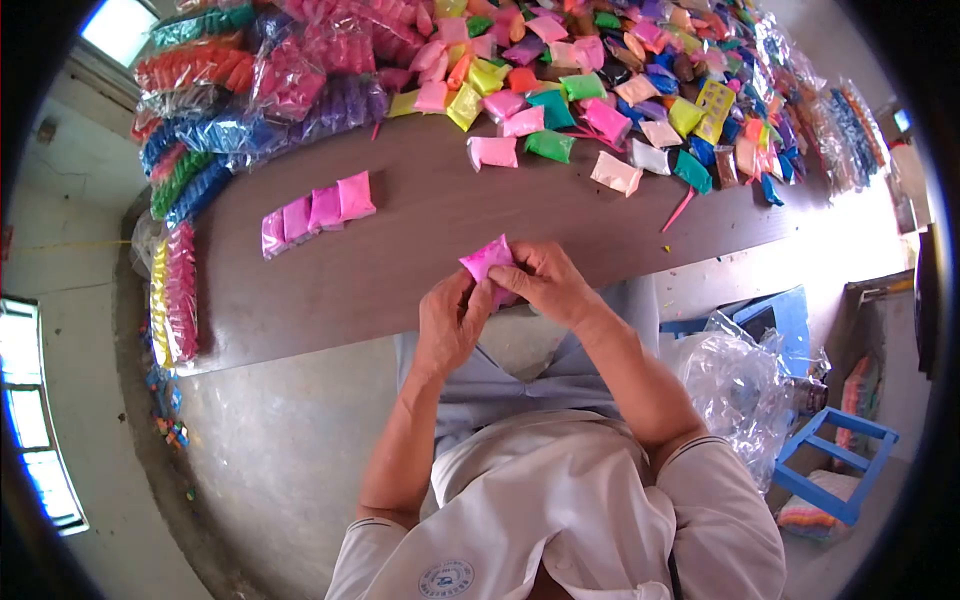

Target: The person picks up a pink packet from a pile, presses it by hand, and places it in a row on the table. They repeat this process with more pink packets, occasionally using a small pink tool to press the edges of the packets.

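Between my two hands, just over the table's near edge, is a small pink packet in clear wrap. My left hand pinches it from the left with thumb and fingers. From the right, my right hand grips it, the thumb lying across its front. Part of the packet is hidden behind my fingers. To the left on the brown table lies a row of several pink and purple packets, side by side and touching.
A heap of loose coloured packets covers the table's far side. Bagged bundles are stacked at far left, with a yellow and pink bundle at the left edge. Clear plastic bags and a blue stool are at right.
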`<state>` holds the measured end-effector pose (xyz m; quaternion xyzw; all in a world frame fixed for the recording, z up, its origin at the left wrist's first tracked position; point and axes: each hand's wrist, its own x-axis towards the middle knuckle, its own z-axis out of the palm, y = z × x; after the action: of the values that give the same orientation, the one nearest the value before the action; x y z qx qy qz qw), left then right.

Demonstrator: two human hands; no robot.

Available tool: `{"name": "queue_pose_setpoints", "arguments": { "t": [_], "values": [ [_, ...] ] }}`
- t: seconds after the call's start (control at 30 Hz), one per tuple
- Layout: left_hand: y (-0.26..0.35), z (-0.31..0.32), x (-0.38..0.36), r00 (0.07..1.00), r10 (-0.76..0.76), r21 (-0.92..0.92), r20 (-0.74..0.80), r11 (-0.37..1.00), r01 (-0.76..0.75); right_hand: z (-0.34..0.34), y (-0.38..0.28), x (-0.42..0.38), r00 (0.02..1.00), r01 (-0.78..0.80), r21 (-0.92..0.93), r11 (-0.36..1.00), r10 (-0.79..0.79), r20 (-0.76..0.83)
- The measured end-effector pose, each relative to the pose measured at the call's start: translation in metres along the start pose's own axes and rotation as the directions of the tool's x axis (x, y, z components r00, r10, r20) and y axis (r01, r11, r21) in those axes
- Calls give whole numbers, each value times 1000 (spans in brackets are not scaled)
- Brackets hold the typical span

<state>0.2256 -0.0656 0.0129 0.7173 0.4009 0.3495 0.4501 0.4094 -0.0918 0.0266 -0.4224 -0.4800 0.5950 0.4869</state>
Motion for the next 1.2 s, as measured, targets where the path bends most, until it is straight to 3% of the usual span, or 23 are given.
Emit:
{"name": "queue_pose_setpoints", "arguments": {
  "t": [0.1, 0.13, 0.17, 0.2, 0.23, 0.3, 0.33, 0.37, 0.47, 0.57, 0.6, 0.7, 0.8, 0.87, 0.9, 0.97, 1.1, 1.2],
  "values": [
    [1, -1, 3, 999, -34, -35, -40, 999, 32, 6, -4, 5, 993, -68, -126, 990, 54, -107],
    [1, 0, 3, 998, -34, -33, -51, 999, 33, 6, -2, 13, 984, -12, -176, 984, -20, -175],
    [0, 2, 5, 991, -98, -178, -85, 981, 82, 5, -1, 23, 967, 44, -231, 972, -99, -235],
    [0, 4, 7, 980, -163, -322, -110, 939, 120, -2, -2, 38, 967, -15, -371, 929, -81, -241],
    [-1, 4, 7, 979, -160, -320, -125, 941, 113, -4, 2, 55, 970, -5, -374, 927, -87, -227],
    [-3, 5, 3, 990, -66, -189, -121, 981, 43, 3, 12, 90, 897, 84, -538, 839, -299, -327],
    [-4, 7, 3, 988, -68, -208, -142, 977, 37, 10, 5, 103, 919, 1, -603, 797, -239, -314],
    [-5, 6, 2, 986, -62, -204, -156, 978, 30, 15, 5, 118, 921, 15, -607, 795, -246, -301],
    [-4, 5, 1, 986, -127, -263, -113, 960, 93, 30, 21, 164, 859, 43, -778, 627, -421, -291],
    [-2, 6, 0, 985, -122, -268, -125, 960, 85, 45, 15, 184, 877, -41, -809, 587, -366, -311],
    [-3, 4, 0, 989, -82, -190, -123, 980, 57, 47, 11, 186, 879, -33, -811, 585, -369, -302],
    [0, 4, -1, 987, -110, -201, -121, 976, 84, 47, 2, 177, 921, -14, -870, 492, -332, -203],
    [2, 4, 1, 987, -46, -119, -153, 993, 28, 41, 1, 158, 896, 46, -900, 434, -416, -155],
    [5, 3, 2, 985, 9, -59, -172, 998, -20, 31, 9, 151, 784, 288, -907, 307, -620, 39],
    [6, 3, 3, 984, 24, -29, -174, 999, -30, 28, 8, 146, 784, 289, -908, 303, -619, 43],
    [8, 2, 3, 983, 41, -4, -176, 999, -43, 24, 2, 137, 904, 260, -883, 392, -421, 79],
    [9, 3, 6, 976, 115, 75, -187, 992, -103, 21, 9, 145, 881, 296, -902, 314, -454, 131],
    [9, 1, 6, 974, 137, 103, -183, 987, -119, 29, 8, 148, 811, 335, -892, 303, -575, 109]
  ]
}}
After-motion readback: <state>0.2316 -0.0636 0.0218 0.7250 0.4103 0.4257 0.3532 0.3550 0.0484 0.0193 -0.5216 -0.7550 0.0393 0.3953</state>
